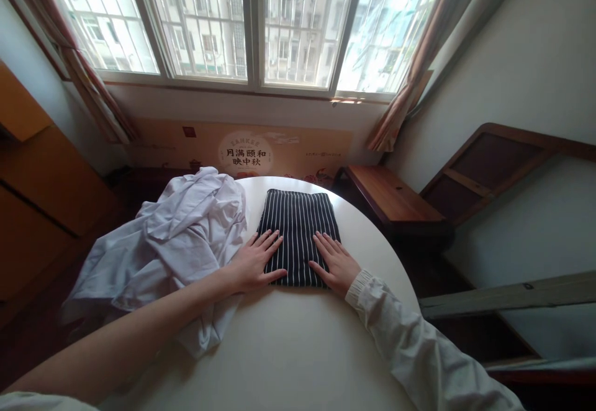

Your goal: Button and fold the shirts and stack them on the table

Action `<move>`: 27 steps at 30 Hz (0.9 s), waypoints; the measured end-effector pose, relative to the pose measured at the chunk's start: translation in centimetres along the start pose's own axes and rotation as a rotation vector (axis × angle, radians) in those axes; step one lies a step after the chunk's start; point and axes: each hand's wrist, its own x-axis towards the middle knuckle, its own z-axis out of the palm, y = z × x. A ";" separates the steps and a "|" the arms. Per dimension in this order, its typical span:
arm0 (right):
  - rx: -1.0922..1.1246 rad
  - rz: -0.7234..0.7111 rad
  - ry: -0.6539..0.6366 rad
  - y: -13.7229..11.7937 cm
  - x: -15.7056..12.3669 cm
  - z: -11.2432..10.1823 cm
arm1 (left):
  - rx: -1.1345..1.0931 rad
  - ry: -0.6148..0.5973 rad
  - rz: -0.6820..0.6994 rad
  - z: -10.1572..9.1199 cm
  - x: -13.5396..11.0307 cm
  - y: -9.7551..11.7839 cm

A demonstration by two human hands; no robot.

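A folded black cloth with white stripes (298,225) lies flat on the round white table (298,349). My left hand (257,261) rests on its left edge, fingers stretched out and thumb apart. On the right edge lies my right hand (338,262), also flat with the fingers extended. Neither hand grips the cloth. Whether it is a garment or an apron cannot be made out. Left of it, beside my left forearm, a crumpled heap of pale white fabric (186,231) spreads over the table and hangs past its edge.
Beyond the table is a printed cardboard panel (298,141) under a barred window (209,26). A brown wooden desk (391,194) stands to the right, near a wooden frame (488,156). An orange-brown cabinet (46,175) is at the left, and curtains (88,82) flank the window.
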 end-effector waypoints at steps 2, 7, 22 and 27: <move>-0.005 -0.007 0.012 0.1 -0.1 0.2 | 0.006 0.012 -0.042 0.1 -0.1 0.1; -0.016 -0.012 0.032 1.8 0.0 0.5 | -0.006 0.012 -0.090 1.2 0.9 0.8; -0.019 0.264 0.269 5.6 -1.3 0.7 | -0.039 -0.006 -0.077 1.8 4.2 1.3; 0.134 0.329 0.312 5.2 -1.8 0.0 | -0.034 -0.036 -0.088 1.5 4.2 1.3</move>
